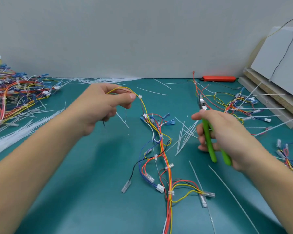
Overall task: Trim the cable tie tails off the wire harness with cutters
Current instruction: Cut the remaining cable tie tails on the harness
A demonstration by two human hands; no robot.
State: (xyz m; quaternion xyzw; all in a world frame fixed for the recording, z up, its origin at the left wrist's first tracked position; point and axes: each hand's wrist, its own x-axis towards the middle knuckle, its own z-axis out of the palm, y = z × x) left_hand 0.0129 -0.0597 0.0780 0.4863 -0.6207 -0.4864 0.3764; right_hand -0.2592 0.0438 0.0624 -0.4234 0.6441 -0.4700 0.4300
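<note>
Two hands: both raised over the green tabletop [98, 191].
Left hand [101, 105]: thumb and fingers pinch a yellow strand of the wire harness [161, 146], lifting that end; a white cable tie [140, 96] sits just beside the thumb tip.
Wire harness: its remaining length trails along the tabletop toward the viewer.
Right hand [222, 132]: right of the harness, curled round the green handles of the cutters [208, 132], blades pointing away.
Cut tails [184, 134]: scattered between harness and cutters.
Harness pile [12, 93]: far left of the harness.

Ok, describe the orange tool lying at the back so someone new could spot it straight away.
Follow the green mat to its far edge, where it meets the grey wall, right of centre. The orange tool lies flat there along the wall, a solid orange bar with a dark left tip, unlike the thin loose wires nearby.
</note>
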